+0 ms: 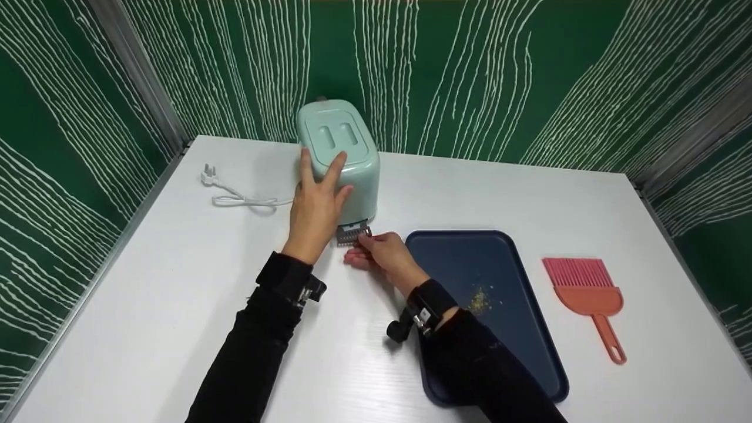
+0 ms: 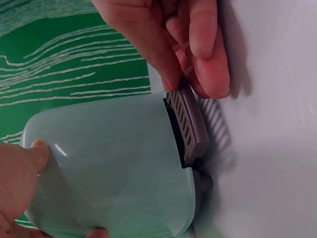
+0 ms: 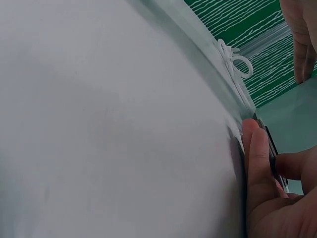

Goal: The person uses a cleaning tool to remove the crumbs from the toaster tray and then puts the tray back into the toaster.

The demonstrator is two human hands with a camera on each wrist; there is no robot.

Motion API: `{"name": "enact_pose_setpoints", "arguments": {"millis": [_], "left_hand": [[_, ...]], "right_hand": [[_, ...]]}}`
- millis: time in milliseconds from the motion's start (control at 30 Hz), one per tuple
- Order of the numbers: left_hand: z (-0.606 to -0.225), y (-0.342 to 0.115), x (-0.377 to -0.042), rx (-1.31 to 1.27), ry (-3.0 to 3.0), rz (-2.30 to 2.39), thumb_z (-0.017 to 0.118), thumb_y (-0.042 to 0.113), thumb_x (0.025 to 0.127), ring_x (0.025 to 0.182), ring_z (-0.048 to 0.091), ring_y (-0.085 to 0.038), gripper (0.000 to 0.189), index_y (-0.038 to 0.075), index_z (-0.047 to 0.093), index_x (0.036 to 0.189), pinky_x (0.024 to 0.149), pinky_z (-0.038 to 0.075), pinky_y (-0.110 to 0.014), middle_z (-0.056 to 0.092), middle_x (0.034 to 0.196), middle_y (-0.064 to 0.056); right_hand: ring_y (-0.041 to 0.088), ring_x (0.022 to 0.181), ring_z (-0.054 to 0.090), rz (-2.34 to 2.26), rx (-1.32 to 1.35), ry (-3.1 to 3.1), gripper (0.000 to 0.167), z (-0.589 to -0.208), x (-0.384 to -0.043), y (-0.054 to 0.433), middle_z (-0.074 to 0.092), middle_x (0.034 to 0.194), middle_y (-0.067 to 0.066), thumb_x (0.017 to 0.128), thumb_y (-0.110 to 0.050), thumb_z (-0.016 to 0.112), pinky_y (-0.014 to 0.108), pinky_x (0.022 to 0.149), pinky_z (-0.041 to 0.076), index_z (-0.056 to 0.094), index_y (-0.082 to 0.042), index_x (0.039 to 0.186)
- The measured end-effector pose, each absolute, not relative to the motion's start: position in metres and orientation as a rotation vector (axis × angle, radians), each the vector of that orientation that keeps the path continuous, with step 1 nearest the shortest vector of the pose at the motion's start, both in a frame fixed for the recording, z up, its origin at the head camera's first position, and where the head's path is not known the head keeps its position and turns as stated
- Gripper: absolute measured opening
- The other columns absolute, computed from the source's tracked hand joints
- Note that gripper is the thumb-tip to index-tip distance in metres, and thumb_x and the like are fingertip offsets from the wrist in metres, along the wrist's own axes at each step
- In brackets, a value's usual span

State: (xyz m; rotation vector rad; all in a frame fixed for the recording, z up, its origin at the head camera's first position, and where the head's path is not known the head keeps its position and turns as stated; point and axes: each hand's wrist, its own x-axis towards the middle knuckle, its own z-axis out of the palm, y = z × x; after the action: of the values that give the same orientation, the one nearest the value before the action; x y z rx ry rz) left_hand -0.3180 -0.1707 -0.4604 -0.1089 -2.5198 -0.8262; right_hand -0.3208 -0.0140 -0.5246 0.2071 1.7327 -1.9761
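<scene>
A mint-green toaster [image 1: 365,191] stands near the back edge of the white table, a matching lid on its top. My left hand [image 1: 314,217] rests on it with fingers spread over the near top edge. At the toaster's lower near end, a brown-grey slotted crumb tray [image 1: 349,236] sticks partly out of its slot. My right hand [image 1: 388,254] pinches the crumb tray's end between thumb and fingers. The left wrist view shows this crumb tray [image 2: 190,126] close to the tabletop, its inner part hidden inside the toaster.
A navy serving tray [image 1: 452,252] lies under my right forearm, with yellowish crumbs [image 1: 480,299] on it. Right of it is an orange hand brush [image 1: 589,299] with pink bristles. A white cord [image 1: 247,201] with its plug [image 1: 208,176] lies left of the toaster. Green patterned walls enclose the table.
</scene>
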Motion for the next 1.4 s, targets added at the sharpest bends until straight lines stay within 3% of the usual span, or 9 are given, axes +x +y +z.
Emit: {"name": "enact_pose_setpoints", "arguments": {"millis": [433, 767, 1400], "left_hand": [[-0.465, -0.170, -0.317, -0.146, -2.480, -0.782, 0.066, 0.033, 0.107, 0.124, 0.064, -0.058, 0.057, 0.024, 0.050, 0.160, 0.093, 0.060, -0.062, 0.020, 0.170, -0.038], [-0.463, -0.171, -0.316, -0.125, -2.507, -0.824, 0.065, 0.035, 0.107, 0.130, 0.060, -0.059, 0.059, 0.026, 0.048, 0.162, 0.096, 0.060, -0.061, 0.015, 0.172, -0.036], [-0.464, -0.170, -0.317, -0.115, -2.491, -0.801, 0.065, 0.034, 0.107, 0.127, 0.062, -0.059, 0.057, 0.027, 0.048, 0.161, 0.095, 0.060, -0.063, 0.017, 0.172, -0.036]], "right_hand": [[0.010, 0.062, 0.072, -2.023, 0.257, 1.734, 0.029, -0.529, -0.323, -0.024, 0.072, 0.071, 0.009, 0.114, -0.010, 0.050, 0.018, 0.060, 0.060, 0.066, 0.012, 0.105], [0.010, 0.060, 0.072, -2.054, 0.247, 1.784, 0.031, -0.529, -0.326, -0.034, 0.071, 0.068, 0.008, 0.113, -0.008, 0.050, 0.018, 0.060, 0.060, 0.067, 0.017, 0.107], [0.009, 0.060, 0.073, -2.084, 0.230, 1.780, 0.026, -0.530, -0.328, -0.038, 0.073, 0.070, 0.007, 0.112, -0.007, 0.052, 0.017, 0.060, 0.060, 0.065, 0.015, 0.110]]}}
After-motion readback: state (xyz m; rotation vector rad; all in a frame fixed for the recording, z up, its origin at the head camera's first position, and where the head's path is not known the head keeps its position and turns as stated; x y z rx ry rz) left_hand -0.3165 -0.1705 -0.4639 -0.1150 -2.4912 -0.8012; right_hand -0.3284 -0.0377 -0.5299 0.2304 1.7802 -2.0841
